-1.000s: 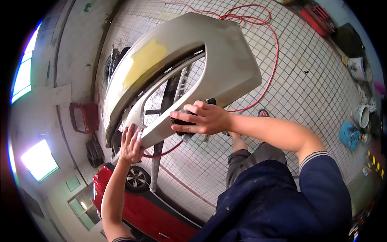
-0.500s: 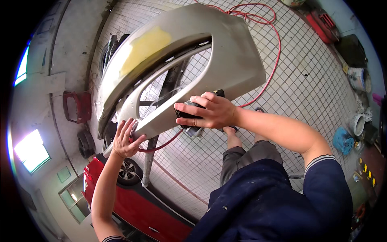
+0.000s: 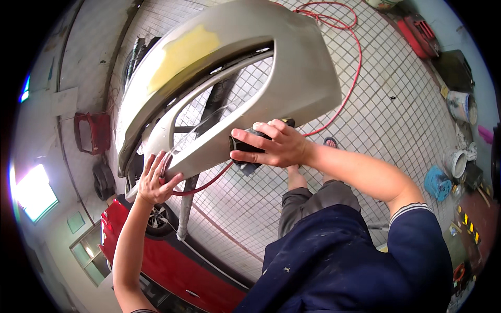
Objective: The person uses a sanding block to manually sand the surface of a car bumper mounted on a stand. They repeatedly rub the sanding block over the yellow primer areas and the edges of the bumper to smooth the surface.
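Note:
A grey car bumper (image 3: 305, 68) lies across the upper middle on a dark stand (image 3: 189, 203), with a yellow patch (image 3: 185, 55) on its upper left surface. Its long opening shows the floor through it. My right hand (image 3: 284, 146) is wrapped over a black sander (image 3: 237, 148) at the bumper's near edge; the tool's underside is hidden. My left hand (image 3: 155, 182) lies on the bumper's lower left end, its fingers stretched out and holding nothing.
A red hose (image 3: 360, 62) curls over the tiled floor beyond the bumper, and part of it runs below my hands. At lower left stands a red car (image 3: 172, 271). Buckets (image 3: 462, 107), a blue container (image 3: 438, 182) and a red case (image 3: 419, 35) line the right side.
The view has shifted a little, so the bumper sits slightly further left. My right hand and the sander lie slightly lower against the bumper's near edge. My left hand stays on its end.

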The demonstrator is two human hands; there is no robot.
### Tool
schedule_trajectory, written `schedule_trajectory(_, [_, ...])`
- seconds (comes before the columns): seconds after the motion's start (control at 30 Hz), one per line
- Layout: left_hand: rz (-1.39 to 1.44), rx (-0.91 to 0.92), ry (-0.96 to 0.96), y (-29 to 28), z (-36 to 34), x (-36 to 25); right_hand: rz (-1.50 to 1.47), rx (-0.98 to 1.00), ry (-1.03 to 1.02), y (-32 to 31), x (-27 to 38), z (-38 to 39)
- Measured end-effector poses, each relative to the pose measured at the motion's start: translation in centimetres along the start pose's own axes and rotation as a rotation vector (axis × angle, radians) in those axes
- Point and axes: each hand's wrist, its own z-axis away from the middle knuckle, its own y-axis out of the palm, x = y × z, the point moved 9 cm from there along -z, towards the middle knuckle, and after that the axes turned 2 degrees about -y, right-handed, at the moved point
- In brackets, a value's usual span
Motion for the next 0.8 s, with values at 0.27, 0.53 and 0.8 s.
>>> schedule_trajectory(0.27, [0.018, 0.000, -0.011, 0.2, 0.1, 0.1, -0.090, 0.048, 0.062, -1.7, -7.7, 11.0])
schedule_trajectory(0.53, [-0.005, 0.013, -0.009, 0.3, 0.9, -0.1, -0.147, 0.093, 0.011, -2.1, -8.1, 8.8])
schedule_trajectory(0.8, [0.003, 0.008, -0.009, 0.0, 0.2, 0.2, -0.021, 0.024, -0.036, -1.0, -2.5, 1.0])
